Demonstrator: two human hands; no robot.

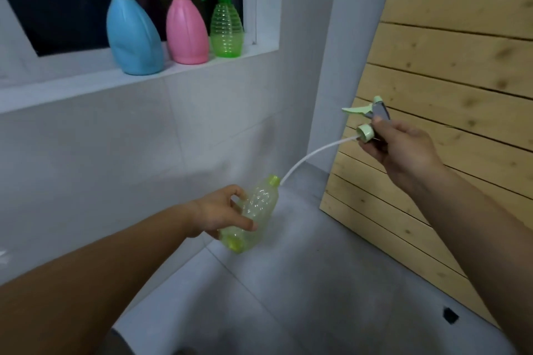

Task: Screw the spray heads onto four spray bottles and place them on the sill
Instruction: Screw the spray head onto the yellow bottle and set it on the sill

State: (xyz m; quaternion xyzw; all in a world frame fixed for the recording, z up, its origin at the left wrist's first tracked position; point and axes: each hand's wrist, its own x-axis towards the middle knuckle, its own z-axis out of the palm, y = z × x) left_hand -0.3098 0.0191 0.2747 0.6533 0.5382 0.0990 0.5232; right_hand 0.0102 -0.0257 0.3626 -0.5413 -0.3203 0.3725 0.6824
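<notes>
My left hand (222,215) grips a clear yellow-green bottle (255,215), tilted with its open neck pointing up and right. My right hand (403,150) holds a pale green and grey spray head (372,121) off to the right and higher. Its white dip tube (311,154) curves down, and the tip reaches the bottle's mouth. On the white sill (86,86) stand three bottles with heads on: a blue bottle (132,34), a pink bottle (186,30) and a green ribbed bottle (226,29).
A dark window (57,8) lies behind the sill bottles. White tiled wall runs below the sill. A light wooden slatted panel (450,66) leans at the right. Grey floor tiles (317,282) spread underneath, with a small dark mark (450,315) at the right.
</notes>
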